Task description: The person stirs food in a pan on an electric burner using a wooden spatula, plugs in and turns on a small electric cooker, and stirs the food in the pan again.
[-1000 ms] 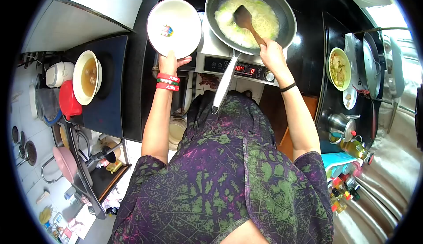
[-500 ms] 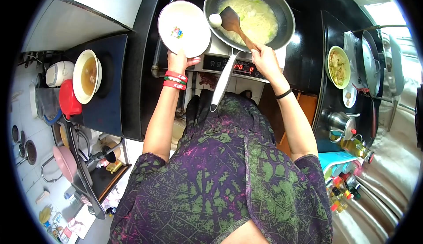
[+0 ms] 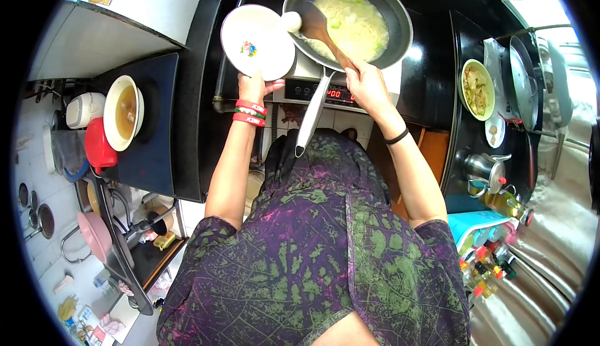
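Observation:
My left hand (image 3: 255,85) grips the near edge of a white bowl (image 3: 265,34) with a small coloured flower print, held against the left side of a frying pan (image 3: 400,30). A pale, whole egg (image 3: 291,22) sits where the pan's rim and the bowl's edge meet. Wrapped round the handle of a brown wooden spatula (image 3: 324,32) is my right hand (image 3: 370,90). The spatula's blade is right beside the egg. Noodles in pale broth (image 3: 359,24) with green bits fill the pan's bottom.
The pan stands on a lit-display induction cooker (image 3: 300,90), its handle (image 3: 314,112) pointing toward me. At left are a soup bowl (image 3: 139,118) and a red container (image 3: 100,143). On the right counter stand a bowl of food (image 3: 476,90), a small dish (image 3: 494,132) and a metal kettle (image 3: 480,168).
The egg has moved left from inside the pan's edge to the rim by the bowl, with the spatula blade shifting left behind it. My left hand keeps hold of the bowl.

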